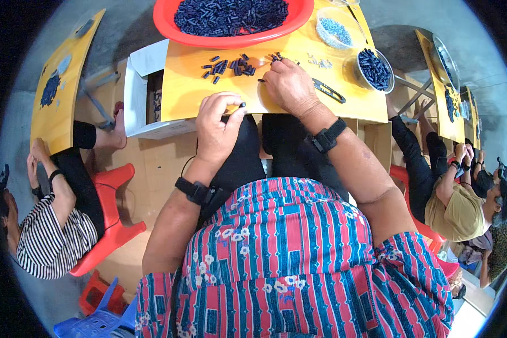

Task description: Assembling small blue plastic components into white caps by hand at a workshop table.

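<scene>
My left hand (217,125) is just off the near edge of the table, thumb and forefinger pinched on a small dark tube-shaped piece (242,105). On the yellow tabletop (180,84), my right hand (289,84) reaches down with its fingers curled; the back of the hand hides what they hold, if anything. One dark piece lies beside its thumb. A few dark pieces (275,57) lie just beyond its knuckles. Left of it is a loose group of dark tube pieces (222,66). Black thread snips (329,90) rest to its right.
A red basin (234,40) full of dark pieces stands at the back. To the right are a bowl of dark pieces (375,70), a clear tub of small bluish parts (333,31) and scattered clear bits (320,61). A white box (146,62) adjoins the left. People sit both sides.
</scene>
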`<state>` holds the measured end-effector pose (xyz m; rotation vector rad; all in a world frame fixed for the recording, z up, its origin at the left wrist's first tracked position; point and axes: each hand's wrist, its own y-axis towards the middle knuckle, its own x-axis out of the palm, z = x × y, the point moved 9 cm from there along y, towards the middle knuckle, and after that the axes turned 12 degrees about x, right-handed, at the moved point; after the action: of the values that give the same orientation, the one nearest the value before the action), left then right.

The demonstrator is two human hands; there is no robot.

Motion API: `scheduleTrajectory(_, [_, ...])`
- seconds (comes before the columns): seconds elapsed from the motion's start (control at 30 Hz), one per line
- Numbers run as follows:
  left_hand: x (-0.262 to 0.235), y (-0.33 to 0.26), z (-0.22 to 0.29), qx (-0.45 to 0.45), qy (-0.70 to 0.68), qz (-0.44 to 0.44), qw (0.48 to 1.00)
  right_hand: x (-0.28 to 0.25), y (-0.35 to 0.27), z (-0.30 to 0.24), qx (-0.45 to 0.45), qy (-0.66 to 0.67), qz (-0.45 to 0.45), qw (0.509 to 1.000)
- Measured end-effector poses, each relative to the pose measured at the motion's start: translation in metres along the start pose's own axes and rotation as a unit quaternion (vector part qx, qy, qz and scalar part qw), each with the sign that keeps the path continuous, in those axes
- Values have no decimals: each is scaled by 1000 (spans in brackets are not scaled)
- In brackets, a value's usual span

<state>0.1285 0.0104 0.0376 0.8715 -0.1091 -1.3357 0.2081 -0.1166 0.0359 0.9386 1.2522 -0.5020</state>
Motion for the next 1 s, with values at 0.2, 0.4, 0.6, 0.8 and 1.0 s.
scheduleTrajectory(0.2, [21,-5,-43,-167,-249,43,953,-30,2,3,51,261,-41,963])
scheduleTrajectory(0.4, [33,-8,-35,-161,-349,26,923,-39,-6,-11,36,312,-110,943])
scheduleTrajectory(0.6, [29,-4,-25,-157,-306,6,939,-48,-6,-16,44,344,-139,928])
scheduleTrajectory(0.8, [23,-1,-25,-170,-391,77,901,-59,-19,-21,134,438,-43,888])
scheduleTrajectory(1.0, [21,-1,-19,-179,-417,69,889,-50,-31,-16,195,541,-20,818])
